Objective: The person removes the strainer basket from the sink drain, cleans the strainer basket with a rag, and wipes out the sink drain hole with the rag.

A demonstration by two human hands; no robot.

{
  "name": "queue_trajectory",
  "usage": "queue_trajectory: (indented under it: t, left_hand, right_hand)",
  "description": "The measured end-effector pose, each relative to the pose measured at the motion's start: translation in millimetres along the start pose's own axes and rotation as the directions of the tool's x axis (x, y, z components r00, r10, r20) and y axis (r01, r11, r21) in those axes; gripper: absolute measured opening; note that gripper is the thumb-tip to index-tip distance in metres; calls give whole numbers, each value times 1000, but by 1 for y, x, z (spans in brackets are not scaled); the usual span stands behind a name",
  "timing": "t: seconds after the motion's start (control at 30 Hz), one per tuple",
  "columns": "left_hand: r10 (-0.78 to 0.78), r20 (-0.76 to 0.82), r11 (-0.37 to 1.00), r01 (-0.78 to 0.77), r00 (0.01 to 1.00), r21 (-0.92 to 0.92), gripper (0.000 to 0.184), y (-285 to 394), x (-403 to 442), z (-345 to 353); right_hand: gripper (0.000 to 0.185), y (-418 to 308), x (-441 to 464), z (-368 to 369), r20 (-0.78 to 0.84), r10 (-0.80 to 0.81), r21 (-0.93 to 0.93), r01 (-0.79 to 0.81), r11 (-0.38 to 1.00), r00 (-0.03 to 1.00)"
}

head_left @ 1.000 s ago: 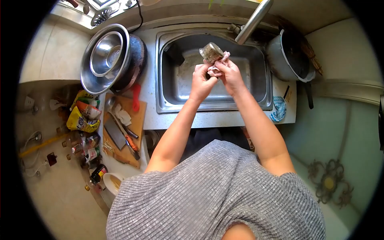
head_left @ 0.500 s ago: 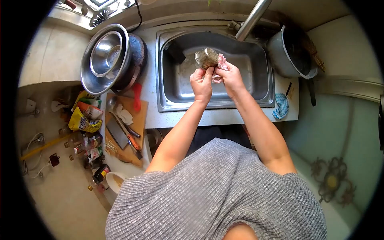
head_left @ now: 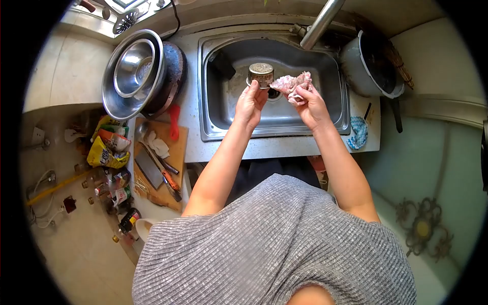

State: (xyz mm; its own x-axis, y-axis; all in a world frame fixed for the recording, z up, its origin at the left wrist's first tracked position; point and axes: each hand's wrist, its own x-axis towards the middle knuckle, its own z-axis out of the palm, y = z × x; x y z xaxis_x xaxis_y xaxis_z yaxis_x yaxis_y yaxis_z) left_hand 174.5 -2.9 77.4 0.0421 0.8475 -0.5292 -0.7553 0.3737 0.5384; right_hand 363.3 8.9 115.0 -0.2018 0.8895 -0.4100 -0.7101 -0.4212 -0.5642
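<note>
Over the steel sink (head_left: 231,109), my left hand (head_left: 249,105) grips a small metal cup-like container (head_left: 261,75) by its lower side. Its round, speckled end faces up. To the right, my right hand (head_left: 312,108) is closed on a crumpled pink and white cloth (head_left: 294,86). The cloth's left tip comes close to the container; whether they touch is hard to tell. Part of the sink drain (head_left: 274,94) shows below the cloth.
Nested steel bowls (head_left: 134,68) stand left of the sink. A cutting board (head_left: 175,152) below them bears a cleaver (head_left: 148,170) and other tools. The faucet (head_left: 322,24) hangs over the back right, near a large pot (head_left: 354,68). A blue-white cloth (head_left: 358,133) lies at the right.
My hands have moved apart. The pink cloth has come away to the right with my right hand and spread out more. The container has turned more upright in my left hand.
</note>
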Motion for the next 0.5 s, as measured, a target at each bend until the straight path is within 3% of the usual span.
queue_trajectory:
  t: [0.2,0.3,0.33,0.37,0.4,0.43,0.47,0.5]
  left_hand:
    - [-88,71,981,99,994,-169,24,-6,-13,-3]
    - [-114,74,977,125,991,-172,25,-8,-17,2]
    - [-128,103,972,145,986,-185,26,-12,-16,2]
    - [-139,130,967,163,982,-197,28,-18,-14,0]
    - [-149,157,961,181,976,-208,29,-22,-13,0]
    - [-148,103,969,165,984,-185,31,-17,-28,24]
    - [-90,85,982,103,992,-157,32,-19,-35,35]
    - [-32,68,991,40,997,-128,32,-22,-38,40]
  right_hand:
    - [41,-19,-11,35,12,-136,123,133,983,991]
    - [46,-9,-4,36,139,-163,-85,176,981,977]
    - [51,-1,-7,47,79,-169,-238,183,954,983]
    - [52,12,-2,42,184,-291,-551,344,760,939]
    - [53,25,4,37,285,-406,-770,459,443,868]
    - [56,31,-2,47,433,-473,-845,528,84,767]
    - [58,36,-1,44,497,-512,-843,530,-93,700]
    - [57,39,0,44,426,-538,-860,510,8,728]
